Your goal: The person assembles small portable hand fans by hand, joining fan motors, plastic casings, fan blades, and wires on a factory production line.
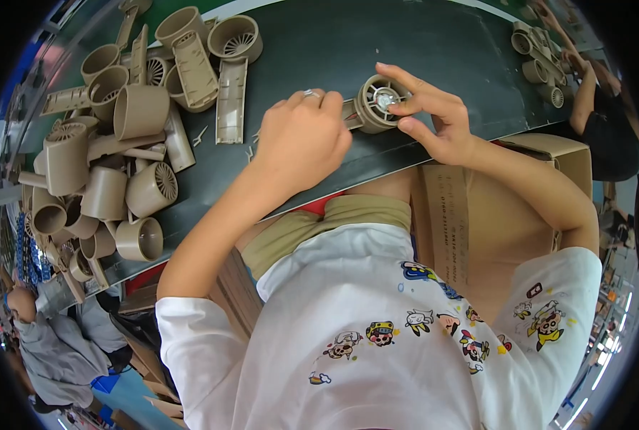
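A tan plastic shell (371, 123), with a round barrel and a short handle, rests at the near edge of the dark table. Inside the barrel, spokes surround a shiny round silvery part (385, 100). My left hand (301, 140) is closed around the handle end, a ring on one finger; its fingertips are hidden under the fist. On the barrel's right side is my right hand (438, 118), one finger over the far rim, another pressing near the silvery centre, and the thumb at the near side.
A heap of similar tan shells (142, 112) covers the table's left side. Small thin tan pieces (200, 135) lie beside it. More shells (538, 61) are at the far right, near another person's arm (584, 100). A cardboard box (502, 236) stands below the table edge.
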`<state>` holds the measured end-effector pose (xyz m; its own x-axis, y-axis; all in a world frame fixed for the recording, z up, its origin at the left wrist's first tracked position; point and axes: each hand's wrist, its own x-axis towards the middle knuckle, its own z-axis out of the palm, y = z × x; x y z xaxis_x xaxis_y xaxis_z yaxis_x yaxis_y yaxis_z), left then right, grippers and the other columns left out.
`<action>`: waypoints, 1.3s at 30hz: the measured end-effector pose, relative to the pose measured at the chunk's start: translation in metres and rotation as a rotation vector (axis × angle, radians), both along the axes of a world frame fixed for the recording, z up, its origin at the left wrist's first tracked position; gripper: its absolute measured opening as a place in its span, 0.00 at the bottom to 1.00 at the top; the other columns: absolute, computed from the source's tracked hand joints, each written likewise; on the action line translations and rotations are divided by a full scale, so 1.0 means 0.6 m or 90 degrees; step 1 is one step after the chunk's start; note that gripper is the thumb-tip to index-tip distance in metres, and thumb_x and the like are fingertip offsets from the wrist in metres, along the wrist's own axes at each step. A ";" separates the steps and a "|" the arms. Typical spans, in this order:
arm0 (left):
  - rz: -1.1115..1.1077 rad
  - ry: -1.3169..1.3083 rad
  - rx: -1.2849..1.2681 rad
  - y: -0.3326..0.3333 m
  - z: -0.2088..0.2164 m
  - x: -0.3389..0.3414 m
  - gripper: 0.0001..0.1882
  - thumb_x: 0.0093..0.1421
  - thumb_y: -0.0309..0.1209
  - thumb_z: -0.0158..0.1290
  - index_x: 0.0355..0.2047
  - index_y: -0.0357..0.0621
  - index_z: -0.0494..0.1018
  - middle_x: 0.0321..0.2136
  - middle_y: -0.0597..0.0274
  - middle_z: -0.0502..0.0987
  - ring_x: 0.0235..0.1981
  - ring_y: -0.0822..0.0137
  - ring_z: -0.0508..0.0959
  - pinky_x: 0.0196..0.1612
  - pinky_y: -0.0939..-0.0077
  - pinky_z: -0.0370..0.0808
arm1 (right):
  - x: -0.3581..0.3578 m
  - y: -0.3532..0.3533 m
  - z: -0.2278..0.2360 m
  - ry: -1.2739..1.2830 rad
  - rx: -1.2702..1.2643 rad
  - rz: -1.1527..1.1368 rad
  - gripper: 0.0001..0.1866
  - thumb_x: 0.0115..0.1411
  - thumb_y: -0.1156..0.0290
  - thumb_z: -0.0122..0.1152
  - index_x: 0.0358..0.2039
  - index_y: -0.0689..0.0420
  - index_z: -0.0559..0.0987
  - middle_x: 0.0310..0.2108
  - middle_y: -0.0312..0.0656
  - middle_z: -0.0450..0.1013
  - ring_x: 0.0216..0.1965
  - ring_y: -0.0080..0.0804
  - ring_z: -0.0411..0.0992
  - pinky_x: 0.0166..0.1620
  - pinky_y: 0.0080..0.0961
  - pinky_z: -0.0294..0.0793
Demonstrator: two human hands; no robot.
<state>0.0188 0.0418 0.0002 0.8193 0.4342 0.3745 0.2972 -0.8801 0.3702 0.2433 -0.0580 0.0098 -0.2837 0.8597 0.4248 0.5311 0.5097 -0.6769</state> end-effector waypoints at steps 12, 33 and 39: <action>0.005 0.047 -0.115 -0.001 0.004 0.013 0.09 0.57 0.30 0.50 0.24 0.36 0.73 0.27 0.51 0.76 0.30 0.48 0.78 0.31 0.55 0.75 | -0.002 0.000 0.010 -0.026 -0.014 -0.037 0.07 0.56 0.78 0.62 0.34 0.67 0.79 0.57 0.60 0.67 0.53 0.49 0.73 0.53 0.32 0.71; -0.066 -0.013 -0.118 0.029 -0.001 -0.026 0.07 0.58 0.30 0.51 0.26 0.40 0.72 0.25 0.52 0.76 0.27 0.49 0.78 0.30 0.55 0.74 | 0.016 0.004 0.003 -0.087 -0.059 0.004 0.10 0.58 0.73 0.59 0.36 0.67 0.78 0.58 0.64 0.64 0.60 0.57 0.64 0.65 0.52 0.52; -0.054 0.055 -0.234 0.019 0.011 -0.041 0.08 0.58 0.31 0.49 0.27 0.39 0.68 0.20 0.47 0.75 0.25 0.43 0.76 0.27 0.50 0.70 | 0.008 0.002 0.010 -0.123 -0.032 0.013 0.09 0.57 0.69 0.63 0.36 0.60 0.79 0.58 0.53 0.67 0.56 0.51 0.69 0.62 0.56 0.56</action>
<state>-0.0055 0.0534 0.0069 0.8797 0.4563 0.1339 0.2738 -0.7162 0.6419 0.2482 -0.0571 0.0159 -0.3730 0.8719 0.3173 0.6435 0.4895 -0.5885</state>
